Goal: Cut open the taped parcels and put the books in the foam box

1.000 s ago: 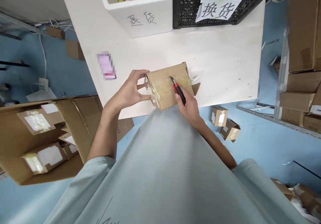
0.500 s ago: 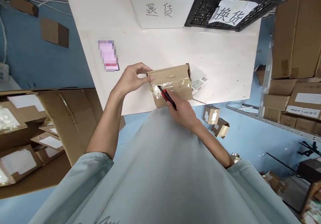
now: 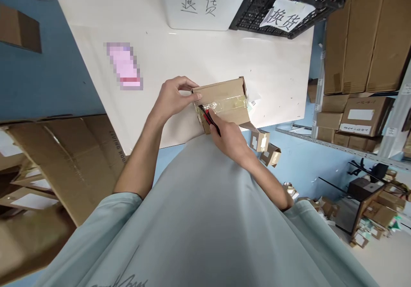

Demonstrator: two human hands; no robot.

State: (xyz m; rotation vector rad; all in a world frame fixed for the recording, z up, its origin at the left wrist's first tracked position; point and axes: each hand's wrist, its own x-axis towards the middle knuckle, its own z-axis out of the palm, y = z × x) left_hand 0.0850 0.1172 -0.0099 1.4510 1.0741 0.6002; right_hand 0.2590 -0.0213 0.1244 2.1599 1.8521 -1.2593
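Note:
A small brown cardboard box (image 3: 221, 91) with shiny clear tape (image 3: 224, 104) along it lies at the front edge of the white table. Its left end is gripped by my left hand (image 3: 176, 96), the thumb on top and the fingers behind the corner. My right hand (image 3: 229, 135) is wrapped round a red and black utility knife (image 3: 209, 118). The knife's tip is at the left end of the tape; whether the blade is in the tape I cannot tell. Part of a white label (image 3: 253, 100) shows beyond the box's right end.
On the white table (image 3: 154, 55) a blurred pink phone-like object (image 3: 124, 66) lies at left. A white foam bin (image 3: 199, 10) and a black plastic crate (image 3: 250, 17) stand at the back. Large cartons (image 3: 362, 34) fill the right side; an open carton (image 3: 86, 162) is at lower left.
The view has shifted. The knife remains at the left part of the tape, and the box has turned or tilted slightly, with a flap now showing at its lower right. Both hands keep their holds.

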